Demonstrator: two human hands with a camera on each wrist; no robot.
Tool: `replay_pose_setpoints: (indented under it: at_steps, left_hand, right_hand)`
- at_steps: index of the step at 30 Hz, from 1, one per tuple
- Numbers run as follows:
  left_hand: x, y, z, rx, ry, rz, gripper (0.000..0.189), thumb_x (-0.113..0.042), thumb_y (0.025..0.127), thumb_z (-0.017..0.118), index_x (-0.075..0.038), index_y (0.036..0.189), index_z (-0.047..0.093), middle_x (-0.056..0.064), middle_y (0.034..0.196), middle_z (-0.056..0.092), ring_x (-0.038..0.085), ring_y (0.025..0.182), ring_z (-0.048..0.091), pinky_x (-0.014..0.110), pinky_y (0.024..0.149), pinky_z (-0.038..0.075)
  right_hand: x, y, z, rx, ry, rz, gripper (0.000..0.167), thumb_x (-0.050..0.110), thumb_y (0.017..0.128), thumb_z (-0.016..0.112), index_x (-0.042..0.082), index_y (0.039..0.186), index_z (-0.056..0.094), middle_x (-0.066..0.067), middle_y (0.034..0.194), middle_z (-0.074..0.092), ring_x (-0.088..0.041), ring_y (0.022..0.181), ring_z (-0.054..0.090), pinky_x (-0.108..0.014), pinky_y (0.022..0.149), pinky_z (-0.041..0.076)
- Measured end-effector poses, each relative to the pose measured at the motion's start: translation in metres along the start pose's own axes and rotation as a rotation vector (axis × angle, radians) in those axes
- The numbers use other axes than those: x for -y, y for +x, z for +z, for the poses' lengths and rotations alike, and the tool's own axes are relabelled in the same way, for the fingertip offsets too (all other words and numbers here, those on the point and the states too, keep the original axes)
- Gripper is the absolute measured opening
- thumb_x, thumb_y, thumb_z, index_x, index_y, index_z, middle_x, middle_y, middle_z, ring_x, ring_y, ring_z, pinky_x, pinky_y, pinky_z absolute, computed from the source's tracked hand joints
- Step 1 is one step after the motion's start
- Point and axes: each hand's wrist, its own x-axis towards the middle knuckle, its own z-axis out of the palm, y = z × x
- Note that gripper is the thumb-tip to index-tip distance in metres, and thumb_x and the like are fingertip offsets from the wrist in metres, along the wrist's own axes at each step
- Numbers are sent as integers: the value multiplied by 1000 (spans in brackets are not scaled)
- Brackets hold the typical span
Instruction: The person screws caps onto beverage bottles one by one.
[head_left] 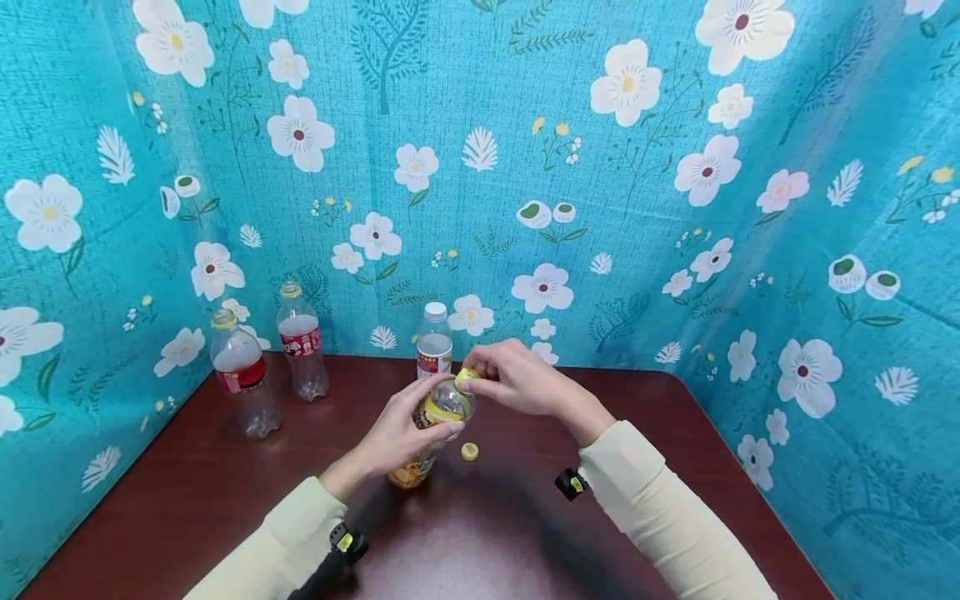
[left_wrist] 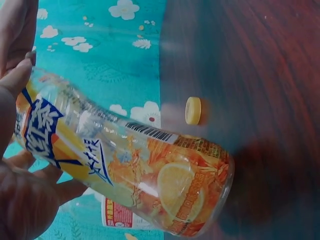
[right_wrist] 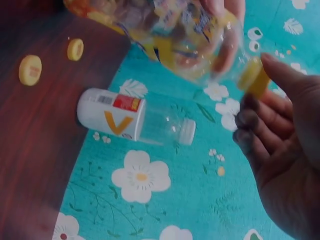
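A clear plastic bottle [head_left: 411, 475] with an orange-fruit label leans towards the right in the head view. My left hand [head_left: 397, 429] grips it round its upper part, thumb on the near side. At its mouth my right hand [head_left: 521, 379] pinches a yellow cap [right_wrist: 257, 80] between thumb and fingers; the cap sits at the neck, and whether its thread is engaged I cannot tell. Orange slices show on the lower label [left_wrist: 182, 192]. Whether the base touches the table is unclear. A loose yellow cap [head_left: 469, 452] lies just right of the bottle.
Two yellow caps, one nearer [right_wrist: 30, 70], lie on the table in the right wrist view. A white-capped bottle [head_left: 435, 342] stands behind the hands. Two red-labelled bottles with yellow caps, one in front [head_left: 243, 383], stand at left. A floral curtain [head_left: 480, 250] borders the dark table [head_left: 187, 517].
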Motion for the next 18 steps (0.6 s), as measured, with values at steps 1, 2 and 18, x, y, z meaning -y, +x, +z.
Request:
replay_pose_setpoints:
  at_steps: [1, 2, 18]
  left_hand:
    - [0, 0, 0, -9, 5, 7, 69, -31, 90, 81, -20, 150, 49, 5, 139, 59, 19, 109, 64, 36, 89, 56]
    - [1, 0, 0, -16, 8, 13, 69, -31, 90, 81, -20, 150, 49, 4, 139, 59, 19, 110, 64, 36, 90, 56]
    - [6, 3, -16, 176, -67, -15, 69, -26, 95, 76, -21, 155, 41, 7, 138, 58, 22, 115, 62, 39, 93, 54]
  right_hand:
    - [1, 0, 2, -18, -17, 9, 15, 24, 98, 71, 10, 103, 72, 7, 70, 57, -8, 59, 48, -23, 55, 42]
    - [2, 1, 4, -34, -31, 19, 16, 25, 99, 71, 9, 103, 72, 7, 70, 56, -7, 58, 47, -23, 54, 41]
    - [-5, -3, 2, 69, 94, -39, 26, 30, 102, 66, 16, 123, 67, 6, 74, 50, -13, 61, 48, -27, 58, 43]
